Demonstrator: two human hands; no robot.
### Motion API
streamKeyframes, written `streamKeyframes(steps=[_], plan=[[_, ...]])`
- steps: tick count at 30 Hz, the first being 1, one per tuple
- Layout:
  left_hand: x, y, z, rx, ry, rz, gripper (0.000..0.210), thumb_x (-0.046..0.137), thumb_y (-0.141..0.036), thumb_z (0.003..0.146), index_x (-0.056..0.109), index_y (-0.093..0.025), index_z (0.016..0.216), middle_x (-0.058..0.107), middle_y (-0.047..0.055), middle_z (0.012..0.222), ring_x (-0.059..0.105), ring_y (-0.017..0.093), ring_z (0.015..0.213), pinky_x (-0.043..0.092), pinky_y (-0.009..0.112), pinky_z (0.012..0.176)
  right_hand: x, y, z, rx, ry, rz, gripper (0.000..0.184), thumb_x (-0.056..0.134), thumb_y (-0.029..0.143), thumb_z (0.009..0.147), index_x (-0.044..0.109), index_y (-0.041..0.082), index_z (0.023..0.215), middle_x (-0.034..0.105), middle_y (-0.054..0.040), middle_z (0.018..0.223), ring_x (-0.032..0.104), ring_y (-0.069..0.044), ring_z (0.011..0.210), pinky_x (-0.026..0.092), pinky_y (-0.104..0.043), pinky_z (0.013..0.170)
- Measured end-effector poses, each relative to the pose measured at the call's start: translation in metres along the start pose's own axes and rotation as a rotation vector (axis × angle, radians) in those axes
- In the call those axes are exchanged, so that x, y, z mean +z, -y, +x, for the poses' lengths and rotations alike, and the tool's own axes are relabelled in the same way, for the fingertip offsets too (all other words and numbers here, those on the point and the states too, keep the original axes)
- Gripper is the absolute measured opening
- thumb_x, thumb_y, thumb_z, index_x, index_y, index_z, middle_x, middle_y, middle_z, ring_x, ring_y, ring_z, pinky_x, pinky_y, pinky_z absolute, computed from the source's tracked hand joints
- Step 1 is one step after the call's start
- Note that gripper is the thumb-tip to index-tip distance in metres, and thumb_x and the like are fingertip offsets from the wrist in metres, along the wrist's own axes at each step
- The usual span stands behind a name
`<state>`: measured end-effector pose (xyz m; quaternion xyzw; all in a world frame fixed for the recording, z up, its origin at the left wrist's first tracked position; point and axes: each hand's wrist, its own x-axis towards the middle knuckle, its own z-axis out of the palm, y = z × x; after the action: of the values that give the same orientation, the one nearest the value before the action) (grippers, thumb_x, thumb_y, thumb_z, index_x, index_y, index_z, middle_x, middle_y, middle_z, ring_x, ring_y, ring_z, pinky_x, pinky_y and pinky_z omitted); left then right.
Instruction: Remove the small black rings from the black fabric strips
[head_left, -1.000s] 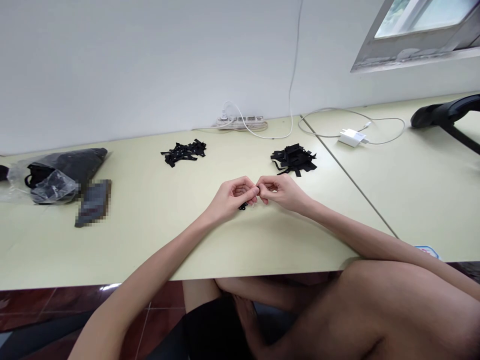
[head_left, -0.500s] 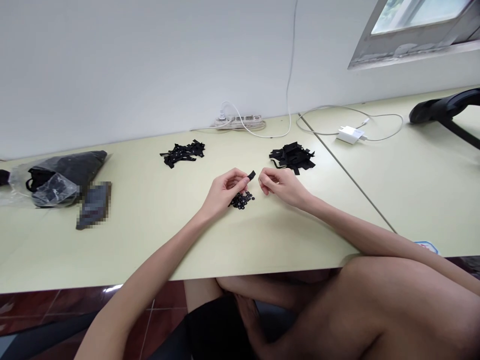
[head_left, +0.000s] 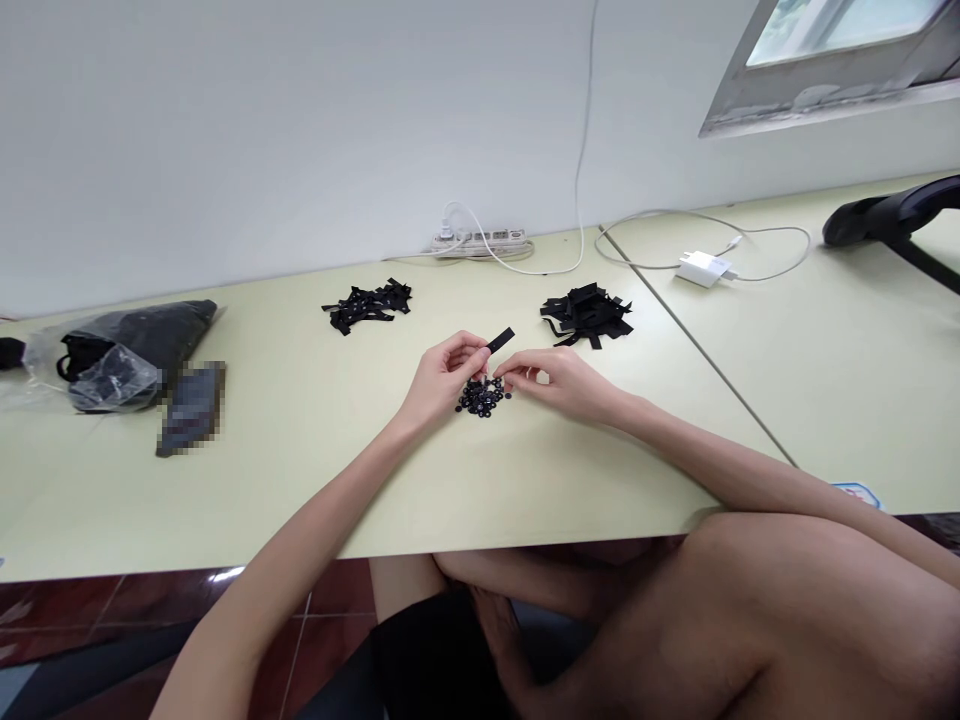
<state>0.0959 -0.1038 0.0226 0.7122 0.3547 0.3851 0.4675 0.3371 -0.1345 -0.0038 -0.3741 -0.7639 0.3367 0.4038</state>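
My left hand [head_left: 452, 368] is closed, with thumb and fingers pinching a short black fabric strip [head_left: 501, 340] that sticks out up and to the right. Just below it lies a small pile of black round buttons [head_left: 481, 398], some with shiny faces. Over the pile's right edge is my right hand [head_left: 559, 378], its fingers stretched toward the buttons and its thumb a little apart from them. I make out nothing held in it. Behind my right hand sits a heap of black strips [head_left: 586, 315]. A looser group of black strips with small shiny spots [head_left: 367, 304] lies farther left.
A clear plastic bag with black material [head_left: 135, 350] and a blurred-out dark object [head_left: 191, 408] are at the left. Against the wall stand a power strip [head_left: 480, 242] and cables. A white charger [head_left: 703, 268] and a black stand [head_left: 892, 225] are at the right.
My right hand has moved left and down to the button pile, and its fingers have stretched out. More of the strip shows beyond my left fingers, which have shifted slightly left.
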Motion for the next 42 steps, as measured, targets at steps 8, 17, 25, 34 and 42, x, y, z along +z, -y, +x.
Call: streamKeyframes(steps=[8,17,25,34,42], plan=[[0.002,0.0,-0.002,0.004,0.021,-0.001,0.029,0.077,-0.049,0.103,0.071,-0.021,0.103,0.071,0.001,0.081,0.065,0.017,0.075,0.053,0.031,0.077,0.002,-0.005,-0.001,-0.034,-0.102,-0.025,0.019,0.08,0.058,0.102,0.081,0.039,0.096,0.078,0.0013,0.079,0.075,-0.029,0.088,0.062,-0.046,0.075],[0.002,-0.004,-0.007,0.043,0.121,0.15,0.027,0.071,-0.047,0.108,0.075,-0.021,0.107,0.078,0.003,0.092,0.071,0.019,0.084,0.052,0.03,0.08,-0.005,0.006,0.003,-0.16,-0.305,-0.246,0.009,0.07,0.036,0.107,0.074,0.028,0.107,0.074,-0.007,0.109,0.065,-0.026,0.102,0.056,-0.046,0.098],[0.002,-0.007,-0.009,0.039,0.163,0.267,0.03,0.064,-0.048,0.112,0.074,-0.021,0.104,0.079,0.004,0.093,0.072,0.02,0.087,0.051,0.03,0.076,0.001,0.006,0.001,-0.01,-0.077,-0.159,0.02,0.067,0.038,0.107,0.071,0.025,0.093,0.072,-0.0046,0.093,0.065,-0.023,0.086,0.051,-0.038,0.082],[0.0,-0.016,-0.012,0.067,0.204,0.415,0.025,0.058,-0.04,0.113,0.072,-0.023,0.101,0.08,0.003,0.099,0.069,0.02,0.088,0.049,0.033,0.077,0.0,0.007,0.0,0.1,0.053,-0.203,0.024,0.064,0.04,0.104,0.069,0.024,0.087,0.069,-0.0031,0.085,0.062,-0.022,0.082,0.044,-0.036,0.076],[-0.006,-0.004,-0.007,0.087,0.129,0.544,0.028,0.058,-0.045,0.114,0.073,-0.025,0.127,0.078,0.008,0.132,0.068,0.029,0.126,0.055,0.045,0.111,-0.001,0.008,0.003,0.158,-0.128,-0.031,0.024,0.062,0.042,0.104,0.071,0.025,0.09,0.075,-0.0035,0.087,0.065,-0.022,0.085,0.048,-0.038,0.08]])
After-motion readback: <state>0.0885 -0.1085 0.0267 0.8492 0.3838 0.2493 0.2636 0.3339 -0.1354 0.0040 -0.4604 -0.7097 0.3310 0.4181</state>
